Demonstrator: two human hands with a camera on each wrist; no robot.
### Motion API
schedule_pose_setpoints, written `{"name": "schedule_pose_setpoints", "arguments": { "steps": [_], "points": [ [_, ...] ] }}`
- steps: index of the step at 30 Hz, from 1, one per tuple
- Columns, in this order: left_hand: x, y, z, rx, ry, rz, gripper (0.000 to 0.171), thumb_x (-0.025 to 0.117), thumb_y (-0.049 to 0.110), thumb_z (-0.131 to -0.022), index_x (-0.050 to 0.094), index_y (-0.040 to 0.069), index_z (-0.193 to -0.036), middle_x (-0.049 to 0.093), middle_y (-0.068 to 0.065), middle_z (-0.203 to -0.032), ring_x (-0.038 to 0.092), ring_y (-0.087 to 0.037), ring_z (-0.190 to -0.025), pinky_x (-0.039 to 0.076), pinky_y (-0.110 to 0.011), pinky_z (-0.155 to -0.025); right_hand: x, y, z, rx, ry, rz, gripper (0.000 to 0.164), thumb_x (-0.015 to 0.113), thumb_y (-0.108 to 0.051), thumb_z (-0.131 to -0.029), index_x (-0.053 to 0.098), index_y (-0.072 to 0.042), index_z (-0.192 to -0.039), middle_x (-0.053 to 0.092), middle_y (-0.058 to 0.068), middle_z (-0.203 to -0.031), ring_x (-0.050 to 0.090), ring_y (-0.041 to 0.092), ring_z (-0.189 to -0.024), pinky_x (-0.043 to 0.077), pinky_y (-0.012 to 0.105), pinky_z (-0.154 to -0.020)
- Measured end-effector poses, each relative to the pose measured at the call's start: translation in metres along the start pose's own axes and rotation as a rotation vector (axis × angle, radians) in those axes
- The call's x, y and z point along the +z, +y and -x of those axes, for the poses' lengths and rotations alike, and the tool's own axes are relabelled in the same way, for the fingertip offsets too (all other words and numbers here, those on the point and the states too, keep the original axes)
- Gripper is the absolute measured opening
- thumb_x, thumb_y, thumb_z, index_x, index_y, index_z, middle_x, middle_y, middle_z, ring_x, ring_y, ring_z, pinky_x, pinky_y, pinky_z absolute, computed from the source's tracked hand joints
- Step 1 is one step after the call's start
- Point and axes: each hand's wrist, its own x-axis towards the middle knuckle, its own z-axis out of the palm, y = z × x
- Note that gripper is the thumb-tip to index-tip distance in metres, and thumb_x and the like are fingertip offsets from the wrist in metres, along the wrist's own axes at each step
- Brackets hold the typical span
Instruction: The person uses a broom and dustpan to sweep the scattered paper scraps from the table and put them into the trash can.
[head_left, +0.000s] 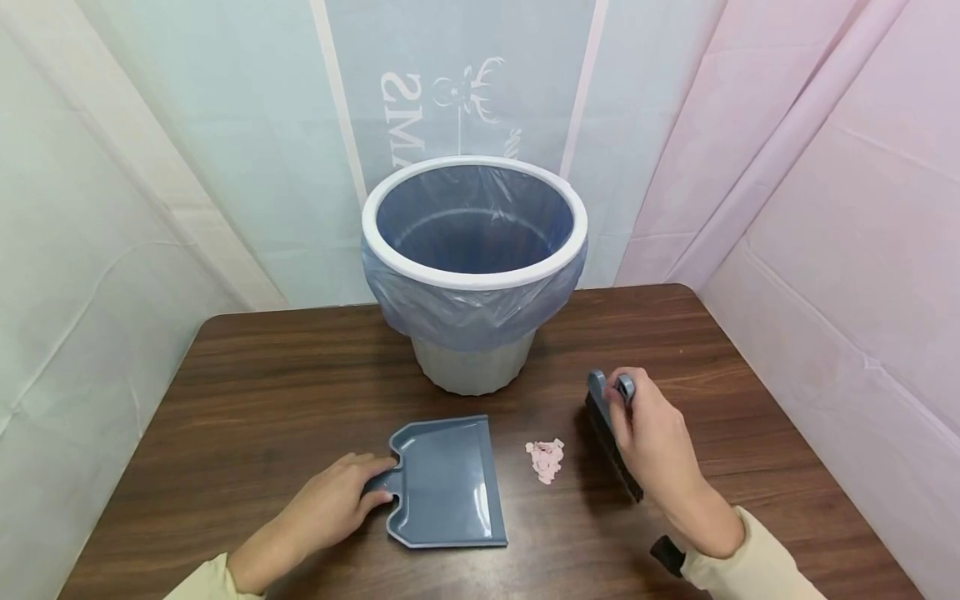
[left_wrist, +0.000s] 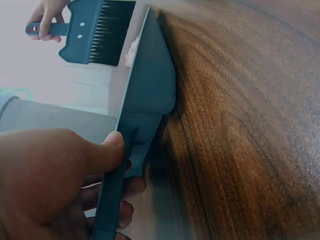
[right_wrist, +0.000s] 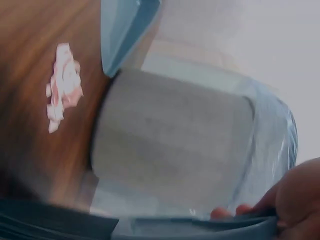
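A blue-grey dustpan lies on the table with its straight lip facing right. My left hand grips its short handle, thumb on the near side in the left wrist view. To the right, my right hand holds a matching hand brush by its handle, dark bristles pointing down. Between the pan's lip and the brush sits a small heap of pale pink scraps, which shows larger in the right wrist view as pink scraps. The left wrist view catches the brush's bristles side-on beyond the pan.
Behind the dustpan stands a white-rimmed bin lined with a translucent blue bag. Pale fabric walls enclose the wooden table at the back and sides. A small black object shows beside the right sleeve.
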Motion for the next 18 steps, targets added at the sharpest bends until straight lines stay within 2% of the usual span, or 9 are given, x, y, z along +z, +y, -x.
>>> {"name": "schedule_pose_setpoints", "arguments": {
  "steps": [4, 7, 9, 13, 18],
  "points": [
    [0.001, 0.002, -0.002, -0.009, -0.023, -0.011, 0.039, 0.069, 0.027, -0.085, 0.063, 0.009, -0.119, 0.064, -0.009, -0.113, 0.058, -0.027, -0.107, 0.046, -0.044, -0.091, 0.009, -0.009, 0.008, 0.002, 0.006, 0.062, 0.013, 0.057, 0.0, -0.089, 0.051, 0.0, -0.1, 0.057, 0.009, -0.088, 0.062, 0.02, -0.075, 0.053, 0.038, -0.058],
    [0.0, 0.002, -0.004, -0.012, -0.035, -0.009, 0.039, 0.069, 0.026, -0.085, 0.063, 0.008, -0.119, 0.064, -0.012, -0.114, 0.058, -0.03, -0.107, 0.046, -0.046, -0.091, 0.016, -0.016, 0.011, -0.038, 0.023, 0.069, 0.008, 0.051, -0.004, -0.093, 0.051, 0.002, -0.099, 0.058, 0.011, -0.088, 0.064, 0.024, -0.078, 0.053, 0.04, -0.059],
    [-0.001, 0.002, -0.005, -0.007, -0.036, -0.004, 0.039, 0.069, 0.025, -0.085, 0.063, 0.007, -0.119, 0.064, -0.013, -0.114, 0.058, -0.031, -0.107, 0.046, -0.046, -0.091, 0.02, -0.022, 0.013, -0.063, 0.034, 0.071, 0.012, 0.045, -0.009, -0.096, 0.05, 0.002, -0.098, 0.058, 0.012, -0.087, 0.063, 0.025, -0.077, 0.053, 0.039, -0.058],
    [-0.001, 0.001, -0.005, -0.006, -0.035, 0.002, 0.039, 0.069, 0.025, -0.085, 0.063, 0.007, -0.118, 0.064, -0.011, -0.114, 0.059, -0.028, -0.106, 0.047, -0.044, -0.09, 0.028, -0.036, 0.015, -0.086, 0.055, 0.058, 0.022, 0.038, -0.016, -0.1, 0.05, 0.002, -0.095, 0.058, 0.01, -0.084, 0.061, 0.023, -0.07, 0.052, 0.038, -0.055],
    [0.001, 0.0, -0.004, -0.015, -0.035, 0.008, 0.039, 0.069, 0.027, -0.084, 0.064, 0.008, -0.118, 0.065, -0.009, -0.114, 0.059, -0.025, -0.106, 0.047, -0.043, -0.091, 0.036, -0.054, 0.016, -0.084, 0.045, 0.016, 0.015, 0.041, -0.012, -0.097, 0.049, 0.001, -0.096, 0.055, 0.007, -0.081, 0.057, 0.016, -0.066, 0.051, 0.034, -0.053]
  ]
}}
